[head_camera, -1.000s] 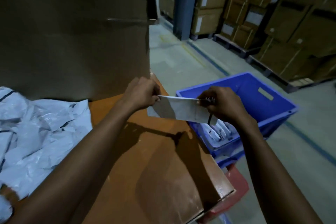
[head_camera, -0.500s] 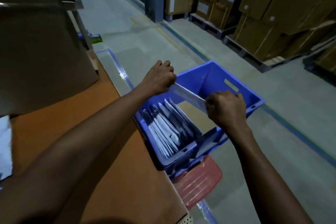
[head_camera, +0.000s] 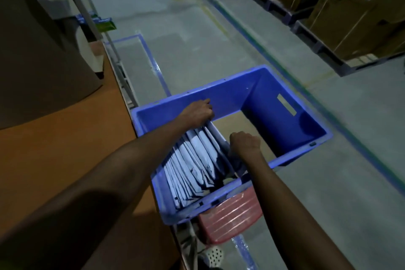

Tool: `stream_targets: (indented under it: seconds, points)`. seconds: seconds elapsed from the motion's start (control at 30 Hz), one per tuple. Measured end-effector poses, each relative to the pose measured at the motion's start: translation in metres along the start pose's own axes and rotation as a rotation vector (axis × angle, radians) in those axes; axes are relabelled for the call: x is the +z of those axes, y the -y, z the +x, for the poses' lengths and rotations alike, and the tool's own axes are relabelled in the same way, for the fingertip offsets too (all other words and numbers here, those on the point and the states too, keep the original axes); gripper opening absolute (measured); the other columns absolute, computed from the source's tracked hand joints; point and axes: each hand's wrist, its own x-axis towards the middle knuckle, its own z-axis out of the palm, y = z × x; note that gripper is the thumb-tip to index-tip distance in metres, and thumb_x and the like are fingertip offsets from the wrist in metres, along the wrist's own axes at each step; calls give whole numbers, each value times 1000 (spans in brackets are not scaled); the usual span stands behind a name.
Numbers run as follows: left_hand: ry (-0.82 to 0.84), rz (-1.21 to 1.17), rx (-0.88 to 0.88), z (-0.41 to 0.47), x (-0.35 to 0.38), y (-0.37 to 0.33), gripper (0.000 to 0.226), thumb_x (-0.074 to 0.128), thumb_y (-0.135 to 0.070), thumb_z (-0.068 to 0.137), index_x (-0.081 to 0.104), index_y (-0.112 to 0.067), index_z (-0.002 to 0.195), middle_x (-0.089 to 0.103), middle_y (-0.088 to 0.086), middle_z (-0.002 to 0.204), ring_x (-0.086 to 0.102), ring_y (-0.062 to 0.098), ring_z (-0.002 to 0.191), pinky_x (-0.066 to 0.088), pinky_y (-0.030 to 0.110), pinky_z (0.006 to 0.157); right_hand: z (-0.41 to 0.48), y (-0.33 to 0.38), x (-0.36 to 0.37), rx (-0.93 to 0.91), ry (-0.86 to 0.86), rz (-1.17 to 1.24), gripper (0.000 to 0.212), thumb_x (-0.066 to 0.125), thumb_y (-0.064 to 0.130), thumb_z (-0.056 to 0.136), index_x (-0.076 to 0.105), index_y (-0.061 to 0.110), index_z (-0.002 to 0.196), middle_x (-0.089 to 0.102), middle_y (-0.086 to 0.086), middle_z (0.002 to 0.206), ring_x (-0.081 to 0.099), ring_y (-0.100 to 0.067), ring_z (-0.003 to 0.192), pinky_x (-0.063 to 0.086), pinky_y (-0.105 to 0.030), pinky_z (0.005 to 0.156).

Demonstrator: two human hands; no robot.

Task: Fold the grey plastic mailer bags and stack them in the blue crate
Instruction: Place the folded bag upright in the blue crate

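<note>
The blue crate (head_camera: pixel 285 114) stands beside the table's right edge. Several folded grey mailer bags (head_camera: pixel 192 166) stand on edge in a row in its left half. A folded grey mailer bag (head_camera: pixel 215 132) sits at the right end of that row, held down inside the crate by both hands. My left hand (head_camera: pixel 198 112) grips its far end near the crate's back wall. My right hand (head_camera: pixel 245 143) grips its near end, fingers curled. The crate's right half shows a bare brown bottom.
The orange-brown table (head_camera: pixel 65 149) lies at left with a large cardboard box (head_camera: pixel 37 50) on it. A red plastic stool (head_camera: pixel 230 219) sits under the crate. Stacked cartons on pallets (head_camera: pixel 341 6) line the far right, with grey floor between.
Both hands carried the folded mailer from above the table over to the crate and lowered it in beside the row. The view swung right, so the loose bag pile left the frame.
</note>
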Motion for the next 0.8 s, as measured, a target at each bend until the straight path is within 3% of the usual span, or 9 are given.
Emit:
stream_targets:
  seconds: [0.17, 0.27, 0.33, 0.43, 0.53, 0.6, 0.7, 0.8]
  points:
    - [162, 36, -14, -2, 19, 6, 19, 60, -1, 92, 71, -6, 107, 61, 15, 110, 47, 36, 119, 35, 41, 63, 23, 0, 9, -25, 192, 96, 44, 58, 32, 97, 57, 10, 135, 61, -14, 133, 61, -34, 121, 48, -41, 98]
    - [114, -28, -9, -5, 26, 12, 22, 63, -1, 90, 71, -8, 108, 61, 15, 107, 49, 36, 116, 39, 43, 66, 38, -10, 12, -34, 317, 290, 40, 59, 43, 98, 70, 5, 104, 72, -13, 98, 70, -32, 91, 51, -31, 73]
    - [108, -118, -3, -3, 27, 11, 33, 67, -2, 84, 72, -10, 116, 64, 13, 109, 50, 34, 115, 37, 39, 70, 42, -14, 4, -24, 342, 438, 46, 49, 43, 105, 67, 1, 111, 68, -16, 106, 63, -29, 86, 46, -31, 65]
    - [132, -278, 50, 5, 25, 3, 33, 61, -11, 92, 72, -13, 123, 68, 11, 120, 52, 32, 119, 45, 42, 92, 46, -13, -6, -4, 349, 526, 46, 37, 33, 110, 58, -3, 129, 62, -19, 125, 56, -30, 93, 46, -38, 68]
    - [378, -272, 9, 15, 28, -9, 40, 42, -30, 108, 58, -19, 142, 53, 8, 150, 41, 29, 140, 35, 46, 114, 48, -8, 3, 23, 443, 551, 41, 38, 27, 108, 52, 1, 137, 55, -15, 121, 57, -28, 91, 50, -38, 64]
    - [542, -170, -16, 20, 35, -14, 50, 30, -45, 107, 52, -26, 147, 49, 4, 155, 39, 28, 144, 33, 47, 118, 48, -5, 13, 32, 505, 552, 44, 43, 32, 106, 48, 6, 141, 54, -13, 128, 58, -25, 84, 57, -43, 69]
    - [637, -119, -29, 20, 44, -15, 58, 21, -54, 103, 60, -27, 135, 57, 8, 146, 49, 32, 133, 39, 47, 113, 48, -3, 21, 72, 574, 637, 47, 39, 43, 107, 44, 14, 145, 50, -12, 139, 57, -27, 87, 57, -56, 85]
    - [659, -114, -78, 19, 43, -17, 53, 23, -50, 106, 56, -29, 142, 52, 7, 152, 47, 34, 137, 39, 44, 113, 53, -2, 30, 117, 607, 781, 40, 39, 44, 104, 52, 14, 127, 57, -16, 123, 62, -37, 93, 56, -64, 88]
